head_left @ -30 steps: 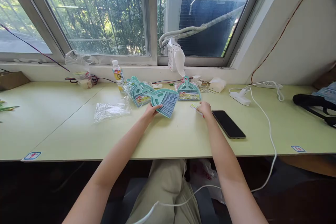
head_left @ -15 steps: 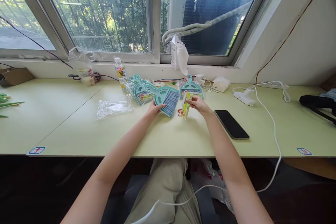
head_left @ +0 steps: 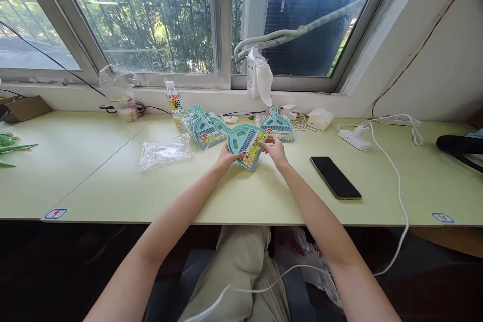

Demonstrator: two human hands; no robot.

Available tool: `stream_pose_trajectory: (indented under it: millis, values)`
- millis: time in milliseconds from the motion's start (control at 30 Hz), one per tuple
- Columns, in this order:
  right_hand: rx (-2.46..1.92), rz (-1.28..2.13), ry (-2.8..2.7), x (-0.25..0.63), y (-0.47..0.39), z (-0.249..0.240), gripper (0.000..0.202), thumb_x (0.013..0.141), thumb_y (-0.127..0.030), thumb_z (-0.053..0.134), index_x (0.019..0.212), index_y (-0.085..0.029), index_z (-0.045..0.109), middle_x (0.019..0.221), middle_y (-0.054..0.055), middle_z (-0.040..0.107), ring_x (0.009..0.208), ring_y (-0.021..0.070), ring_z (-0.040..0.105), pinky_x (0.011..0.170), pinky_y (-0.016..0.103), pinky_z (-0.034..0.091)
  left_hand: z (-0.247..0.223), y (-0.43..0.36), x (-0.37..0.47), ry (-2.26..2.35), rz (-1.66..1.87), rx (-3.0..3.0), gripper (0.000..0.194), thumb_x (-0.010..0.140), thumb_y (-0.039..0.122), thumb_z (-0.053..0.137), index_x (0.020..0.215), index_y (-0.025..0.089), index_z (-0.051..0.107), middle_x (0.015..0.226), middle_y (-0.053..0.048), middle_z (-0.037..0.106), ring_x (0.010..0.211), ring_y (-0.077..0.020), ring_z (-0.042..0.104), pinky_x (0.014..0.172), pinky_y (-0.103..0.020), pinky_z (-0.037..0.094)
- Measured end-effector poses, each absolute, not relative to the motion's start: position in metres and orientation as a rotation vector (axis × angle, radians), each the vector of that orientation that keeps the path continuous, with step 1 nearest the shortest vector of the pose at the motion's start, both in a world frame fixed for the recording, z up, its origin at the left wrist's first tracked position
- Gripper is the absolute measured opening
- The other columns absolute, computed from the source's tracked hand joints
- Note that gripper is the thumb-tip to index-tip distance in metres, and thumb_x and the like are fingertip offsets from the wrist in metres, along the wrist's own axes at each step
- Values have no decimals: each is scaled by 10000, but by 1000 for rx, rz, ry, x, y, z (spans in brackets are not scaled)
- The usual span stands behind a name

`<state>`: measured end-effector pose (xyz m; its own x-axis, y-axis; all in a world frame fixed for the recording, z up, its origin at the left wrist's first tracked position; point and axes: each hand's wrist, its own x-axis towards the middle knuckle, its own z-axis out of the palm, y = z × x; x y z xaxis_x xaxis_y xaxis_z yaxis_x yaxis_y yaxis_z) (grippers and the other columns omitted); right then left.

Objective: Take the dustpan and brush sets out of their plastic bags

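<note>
A teal dustpan and brush set is held over the table by my left hand, its fingers closed on the lower left edge. Across the bristles lies a yellow-green printed label. My right hand pinches the label's right edge. Behind my left hand are more teal dustpan sets in clear wrapping. Another wrapped dustpan set lies behind my right hand.
Left of my hands is a crumpled clear bag, with a drink bottle behind it. A black phone lies right of my right forearm. A white cable hangs over the front edge near a power strip.
My right hand has moved left with the label, which now overlaps the bristles instead of being apart from them. My left hand still holds the dustpan set, now slightly farther right.
</note>
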<state>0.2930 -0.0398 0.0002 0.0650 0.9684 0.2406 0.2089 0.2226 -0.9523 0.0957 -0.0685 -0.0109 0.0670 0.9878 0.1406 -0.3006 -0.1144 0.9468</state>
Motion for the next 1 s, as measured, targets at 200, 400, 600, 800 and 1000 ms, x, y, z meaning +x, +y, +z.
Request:
stream_pose_trajectory:
  millis: [200, 400, 600, 800, 1000]
  values:
    - [-1107, 1262, -1319, 286, -46, 0, 486, 751, -414, 707, 1173, -221, 565, 1158, 94, 672, 933, 188, 688, 839, 319, 556, -4, -71, 92, 772, 1488, 1043, 691, 511, 145, 829, 1155, 179, 578, 1123, -95, 693, 1058, -286, 647, 954, -456, 509]
    - [-1012, 1411, -1236, 272, -49, -7, 304, 713, -331, 746, 958, -198, 623, 876, 55, 739, 782, 203, 722, 791, 357, 582, -2, -77, 94, 797, 1455, 1058, 701, 504, 158, 846, 1156, 186, 590, 1141, -104, 683, 1065, -283, 638, 948, -457, 506]
    - [-984, 1386, -1167, 284, -47, -3, 361, 610, -339, 795, 908, -197, 647, 883, 48, 746, 740, 205, 720, 730, 344, 586, 7, -82, 86, 925, 1282, 1091, 483, 704, 430, 748, 1099, 189, 607, 1101, -111, 693, 993, -259, 659, 866, -404, 533]
    - [-887, 1411, -1128, 294, -41, -2, 407, 561, -338, 829, 914, -199, 681, 908, 31, 753, 708, 181, 711, 692, 308, 584, 12, -110, 25, 1509, 1397, 1504, 271, 874, 327, 490, 1019, 179, 666, 952, -103, 708, 775, -228, 651, 796, -404, 519]
    - [-846, 1403, -1082, 294, -40, -3, 390, 557, -322, 840, 902, -208, 698, 926, 37, 762, 745, 207, 726, 689, 322, 604, 31, -142, -74, 2277, 993, 2213, 350, 848, 97, 410, 1054, 219, 664, 1152, -94, 629, 1116, -267, 552, 965, -419, 453]
